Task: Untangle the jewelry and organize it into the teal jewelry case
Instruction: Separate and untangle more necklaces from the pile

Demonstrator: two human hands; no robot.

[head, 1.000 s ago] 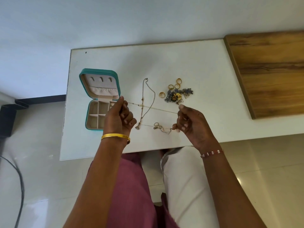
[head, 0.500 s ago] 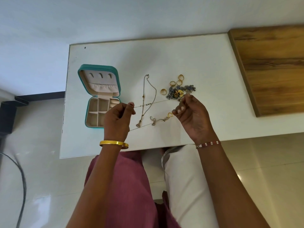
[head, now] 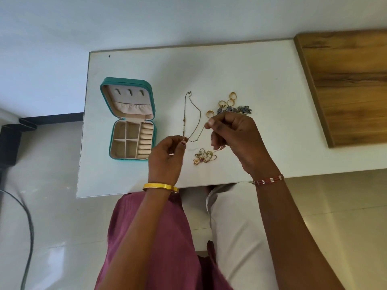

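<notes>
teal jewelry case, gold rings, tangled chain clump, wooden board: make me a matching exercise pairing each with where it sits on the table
Things:
1. teal jewelry case
2. gold rings
3. tangled chain clump
4. wooden board

Places:
A. far right of the table
B. near edge, between the hands
C. left side, lid open
D. just beyond the right hand

Pairs: 1-C, 2-D, 3-B, 4-A

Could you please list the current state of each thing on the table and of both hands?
Teal jewelry case: open, compartments bare.
Thin chain: pinched by both hands.
Tangled clump: on table.
Gold rings: loose on table.
Left hand: pinching chain.
Right hand: pinching chain.
</notes>
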